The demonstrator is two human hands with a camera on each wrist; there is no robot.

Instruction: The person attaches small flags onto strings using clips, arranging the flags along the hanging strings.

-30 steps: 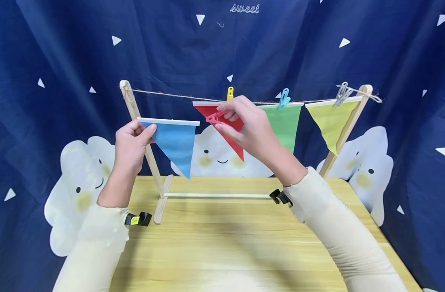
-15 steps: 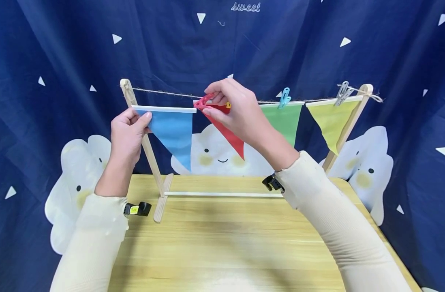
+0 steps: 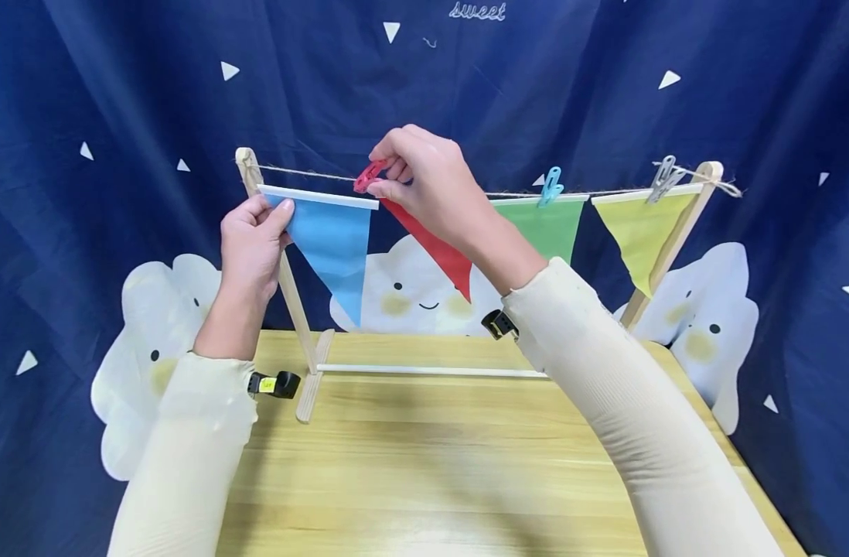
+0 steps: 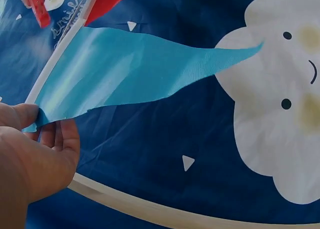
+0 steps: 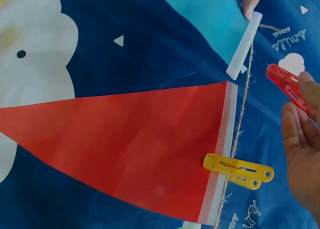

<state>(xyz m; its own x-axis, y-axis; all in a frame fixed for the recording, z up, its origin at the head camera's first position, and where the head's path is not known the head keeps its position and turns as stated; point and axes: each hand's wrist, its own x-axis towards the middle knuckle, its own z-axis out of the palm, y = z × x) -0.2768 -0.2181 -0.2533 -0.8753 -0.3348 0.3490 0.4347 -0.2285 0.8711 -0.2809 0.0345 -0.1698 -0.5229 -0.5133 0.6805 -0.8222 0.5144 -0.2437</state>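
Note:
My left hand pinches the upper left corner of a blue triangular pennant, whose white top edge lies close to the twine. In the left wrist view the thumb and fingers grip the corner of the blue pennant. Above the pennant's right end, my right hand holds a red clothespin between thumb and fingers. The right wrist view shows the red clothespin apart from the twine. Beside it a red pennant hangs from a yellow clothespin.
A green pennant hangs by a light blue clothespin, and a yellow pennant by a grey clothespin. The twine runs between two wooden posts standing on a wooden table. A dark blue curtain hangs behind.
The left hand has raised the blue pennant to about the twine's height. The right hand has moved up and left with the red clothespin, from in front of the red pennant.

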